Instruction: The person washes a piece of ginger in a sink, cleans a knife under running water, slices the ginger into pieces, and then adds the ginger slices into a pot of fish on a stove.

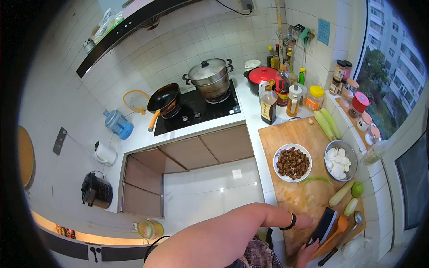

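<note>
A dark-bladed cleaver (323, 225) lies over the lower part of a wooden cutting board (271, 140). At its lower end is my right hand (308, 251), with fingers at the handle; whether they are closed on it is unclear. My left hand (304, 221), with a dark band at the wrist, is low over the board just left of the blade; its fingers are hard to make out. Green scallion pieces (316, 180) lie above the hands. A white plate of brown pieces (292, 163) and a bowl of white slices (341, 160) stand farther up.
An orange spatula (341, 223) and a metal ladle (358, 217) lie right of the cleaver. A peeled gourd-like vegetable (342, 192) and a round green fruit (357, 190) are beside them. Bottles, including a dark sauce bottle (268, 105), stand behind the board; a steamer pot (210, 78) and wok (165, 98) sit on the stove.
</note>
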`<act>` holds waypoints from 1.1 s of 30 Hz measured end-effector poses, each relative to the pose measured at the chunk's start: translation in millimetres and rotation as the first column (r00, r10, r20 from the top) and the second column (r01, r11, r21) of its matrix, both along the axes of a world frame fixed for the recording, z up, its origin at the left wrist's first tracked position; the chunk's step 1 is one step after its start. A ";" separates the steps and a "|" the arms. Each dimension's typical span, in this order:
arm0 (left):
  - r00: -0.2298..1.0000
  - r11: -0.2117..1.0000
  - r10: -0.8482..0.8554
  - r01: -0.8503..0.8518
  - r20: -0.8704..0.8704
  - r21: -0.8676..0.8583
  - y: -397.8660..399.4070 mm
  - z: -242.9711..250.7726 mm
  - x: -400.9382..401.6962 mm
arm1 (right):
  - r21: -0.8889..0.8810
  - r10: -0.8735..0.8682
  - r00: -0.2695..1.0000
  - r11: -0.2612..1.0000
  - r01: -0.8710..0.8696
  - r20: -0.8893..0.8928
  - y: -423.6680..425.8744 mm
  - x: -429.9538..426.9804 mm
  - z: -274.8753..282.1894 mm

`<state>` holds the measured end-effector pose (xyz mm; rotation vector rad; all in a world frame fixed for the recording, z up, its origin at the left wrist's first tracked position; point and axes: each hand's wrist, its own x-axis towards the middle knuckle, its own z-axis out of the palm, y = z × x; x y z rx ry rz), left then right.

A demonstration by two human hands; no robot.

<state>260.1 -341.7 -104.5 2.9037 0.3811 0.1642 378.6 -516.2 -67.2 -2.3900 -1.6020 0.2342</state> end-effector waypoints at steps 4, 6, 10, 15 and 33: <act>1.000 0.991 0.031 -0.030 0.005 -0.127 -1.5 4.1 -5.0 | -0.192 0.058 0.997 0.980 -0.046 0.057 19.9 -15.3 71.8; 0.997 0.983 0.066 -0.072 -0.043 -0.167 -1.4 12.1 -5.2 | -0.153 0.063 0.997 0.987 -0.057 0.038 19.7 -10.2 70.9; 0.995 0.958 0.100 -0.103 -0.023 -0.267 -4.6 7.0 -8.6 | 0.081 0.124 0.986 0.988 -0.133 0.113 24.6 -8.9 81.1; 0.982 0.882 0.182 -0.137 0.057 -0.452 -6.0 21.4 -17.8 | 0.136 0.153 0.987 0.978 -0.158 0.049 32.2 -12.6 96.2; 0.824 0.230 0.565 -0.101 0.048 -0.968 45.7 150.8 -220.1 | 0.087 0.082 0.173 0.996 0.025 -0.981 151.7 -186.8 105.7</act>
